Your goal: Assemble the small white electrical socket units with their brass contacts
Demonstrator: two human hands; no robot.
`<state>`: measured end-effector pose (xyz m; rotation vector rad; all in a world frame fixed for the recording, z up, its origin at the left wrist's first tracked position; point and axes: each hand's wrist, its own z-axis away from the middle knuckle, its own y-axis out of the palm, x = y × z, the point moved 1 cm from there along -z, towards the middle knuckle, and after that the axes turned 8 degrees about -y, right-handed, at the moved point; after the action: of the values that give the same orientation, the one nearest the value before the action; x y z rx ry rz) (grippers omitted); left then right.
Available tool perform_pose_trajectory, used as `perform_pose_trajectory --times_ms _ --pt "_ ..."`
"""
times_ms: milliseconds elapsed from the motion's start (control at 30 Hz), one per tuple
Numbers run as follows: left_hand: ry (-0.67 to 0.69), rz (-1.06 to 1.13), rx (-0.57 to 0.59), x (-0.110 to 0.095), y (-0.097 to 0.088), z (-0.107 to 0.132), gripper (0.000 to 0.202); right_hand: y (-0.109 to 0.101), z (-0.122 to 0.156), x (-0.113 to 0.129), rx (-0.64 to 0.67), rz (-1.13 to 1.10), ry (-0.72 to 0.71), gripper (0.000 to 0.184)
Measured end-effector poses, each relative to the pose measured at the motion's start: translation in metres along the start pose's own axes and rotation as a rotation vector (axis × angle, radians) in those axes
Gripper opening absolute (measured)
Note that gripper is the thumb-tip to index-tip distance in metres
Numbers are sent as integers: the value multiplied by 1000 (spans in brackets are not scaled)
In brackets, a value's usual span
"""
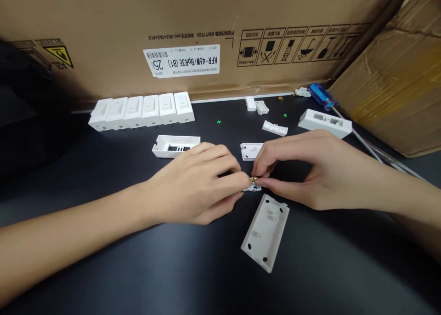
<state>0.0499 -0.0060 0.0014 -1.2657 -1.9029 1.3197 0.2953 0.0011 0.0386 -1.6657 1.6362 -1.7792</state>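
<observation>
My left hand [203,181] pinches the left end of a small white plastic switch part [254,188], close to the dark tabletop. Thumb and forefinger of my right hand [303,170] meet over its other end, closed on a tiny brass piece [254,179]. My fingers cover much of both parts. Just below lies a white rectangular base plate [265,234] with dark holes. Behind my right fingers is a smaller white plate [250,151], partly hidden. A hollow white housing [177,146] rests beyond my left hand.
A row of several white switches [143,110] stands at the back left by a large cardboard box [120,25]. Small white pieces [274,128], a green bit [218,122], a white housing [325,123] and a blue-handled screwdriver [322,96] lie behind my hands. Another box [392,76] bounds the right.
</observation>
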Motion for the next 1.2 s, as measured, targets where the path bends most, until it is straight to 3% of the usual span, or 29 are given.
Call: perform_pose_trajectory --times_ms 400,600,767,933,1200 --pt "0 8 21 0 0 0 18 -2 0 1 46 2 27 13" --pt "6 41 17 0 -2 0 29 -17 5 -5 -88 277 1 15" --pt "-9 81 -6 -2 -4 1 24 -31 14 -33 -148 555 79 28" --pt "-64 63 -3 -1 -1 2 38 -36 24 -61 -45 684 292 45" --pt "-97 113 -38 -3 -2 -1 14 -59 16 -104 -61 761 440 44"
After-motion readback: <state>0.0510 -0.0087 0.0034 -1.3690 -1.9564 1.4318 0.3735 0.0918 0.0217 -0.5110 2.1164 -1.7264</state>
